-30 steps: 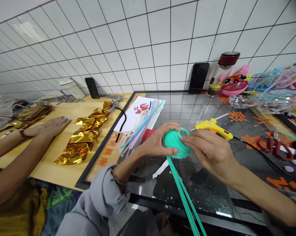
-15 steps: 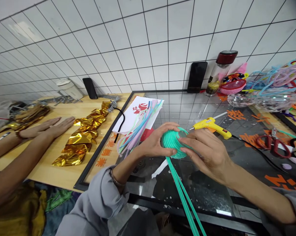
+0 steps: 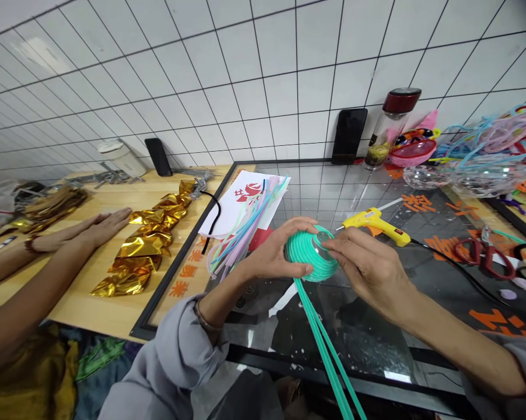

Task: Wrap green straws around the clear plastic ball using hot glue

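Observation:
A clear ball wound round with turquoise-green pipe cleaners (image 3: 309,256) rests in my left hand (image 3: 280,248), the thumb along its lower side and the fingers over its top. Part of its clear surface (image 3: 322,238) shows bare at the upper right. There my right hand (image 3: 365,262) pinches with thumb and fingers at the edge of the windings, on a pipe cleaner whose end is hidden by the fingertips. Several long green strands (image 3: 322,332) hang from under the ball past the table edge. Just beyond my right hand lies a yellow hot glue gun (image 3: 370,220).
Loose pastel pipe cleaners (image 3: 245,224) lie on a white paper (image 3: 228,198). Red-handled scissors (image 3: 486,256) sit at right, below a heap of pipe cleaners (image 3: 499,140). A phone (image 3: 349,136) and bottle (image 3: 383,131) stand by the wall. Another person's hands (image 3: 108,227) rest beside gold foil (image 3: 143,248).
My right fingers have shifted slightly right along the ball and drawn together, uncovering more of the clear patch. My left hand keeps its hold.

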The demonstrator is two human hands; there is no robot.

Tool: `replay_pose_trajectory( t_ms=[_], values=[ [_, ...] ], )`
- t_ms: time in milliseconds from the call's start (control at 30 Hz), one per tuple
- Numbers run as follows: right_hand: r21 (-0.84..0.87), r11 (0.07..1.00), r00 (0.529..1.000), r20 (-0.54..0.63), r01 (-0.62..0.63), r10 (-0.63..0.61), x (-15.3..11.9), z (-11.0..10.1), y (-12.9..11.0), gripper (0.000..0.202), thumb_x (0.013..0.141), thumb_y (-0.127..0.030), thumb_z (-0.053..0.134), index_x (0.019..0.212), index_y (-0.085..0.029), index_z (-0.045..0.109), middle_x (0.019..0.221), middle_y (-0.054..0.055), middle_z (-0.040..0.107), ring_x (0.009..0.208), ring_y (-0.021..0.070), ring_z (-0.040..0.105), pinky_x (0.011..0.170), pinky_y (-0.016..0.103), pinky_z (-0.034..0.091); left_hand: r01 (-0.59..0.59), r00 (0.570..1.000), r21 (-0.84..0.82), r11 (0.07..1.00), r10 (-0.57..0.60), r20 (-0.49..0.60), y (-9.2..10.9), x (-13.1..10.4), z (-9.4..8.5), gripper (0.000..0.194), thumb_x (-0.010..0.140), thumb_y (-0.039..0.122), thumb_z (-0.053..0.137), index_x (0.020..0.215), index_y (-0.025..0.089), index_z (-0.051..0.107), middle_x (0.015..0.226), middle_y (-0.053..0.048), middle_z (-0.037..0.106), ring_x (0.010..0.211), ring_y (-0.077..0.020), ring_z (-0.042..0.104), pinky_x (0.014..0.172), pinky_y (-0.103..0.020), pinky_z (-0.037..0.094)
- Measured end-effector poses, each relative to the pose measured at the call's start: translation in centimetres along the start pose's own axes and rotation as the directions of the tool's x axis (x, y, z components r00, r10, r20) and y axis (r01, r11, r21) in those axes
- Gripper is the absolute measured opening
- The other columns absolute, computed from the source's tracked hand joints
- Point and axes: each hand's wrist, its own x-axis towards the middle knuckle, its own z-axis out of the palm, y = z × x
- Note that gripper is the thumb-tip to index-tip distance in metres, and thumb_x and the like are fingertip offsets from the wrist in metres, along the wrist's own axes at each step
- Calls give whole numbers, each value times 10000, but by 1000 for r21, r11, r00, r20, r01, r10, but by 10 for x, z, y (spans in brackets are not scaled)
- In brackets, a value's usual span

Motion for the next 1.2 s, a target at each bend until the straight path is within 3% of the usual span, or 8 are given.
replay_pose_trajectory(
  t_ms=[433, 667, 833, 1000, 1200],
  values=[
    [-8, 999, 999, -35, 41, -41, 2, 9, 1, 210, 976, -119, 500, 985, -179, 701, 808, 63, 682, 715, 171, 614, 643, 305, 487, 25, 1000, -10, 1000, -25, 15, 3, 1, 0, 599, 722, 347, 812, 1253, 250, 552, 1419, -134, 510, 1415, -343, 441, 1200, -556, 325],
    [21, 998, 995, -83, 59, -57, 1, 12, 2, 214, 961, -82, 501, 1002, -170, 691, 804, 66, 664, 733, 170, 622, 650, 299, 522, 83, 996, -51, 995, -82, 23, 5, -2, 1, 584, 726, 338, 802, 1243, 247, 547, 1449, -138, 478, 1425, -365, 421, 1198, -573, 302],
    [64, 997, 995, -89, 45, -40, 2, 14, -1, 234, 960, -91, 499, 1007, -184, 708, 827, 76, 679, 759, 181, 640, 661, 307, 538, 127, 992, -92, 988, -126, 8, 8, -3, 2, 552, 757, 423, 789, 1226, 250, 555, 1464, -128, 467, 1409, -361, 431, 1187, -567, 313],
    [56, 997, 993, -104, 55, -49, 3, 17, -4, 265, 970, -73, 455, 1023, -180, 691, 820, 74, 663, 741, 181, 595, 647, 310, 515, 176, 981, -174, 969, -188, -55, 15, -3, 5, 398, 921, 574, 561, 1155, 255, 604, 1425, -98, 523, 1394, -321, 447, 1200, -544, 311],
    [55, 995, 991, -110, 78, -72, 2, 19, -10, 334, 932, 3, 417, 1086, -170, 658, 868, 73, 659, 760, 179, 588, 656, 314, 519, 158, 973, -182, 971, -185, -142, 13, -2, 11, 359, 971, 539, 480, 1091, 236, 631, 1344, -93, 586, 1335, -284, 503, 1185, -524, 344]
  ],
)
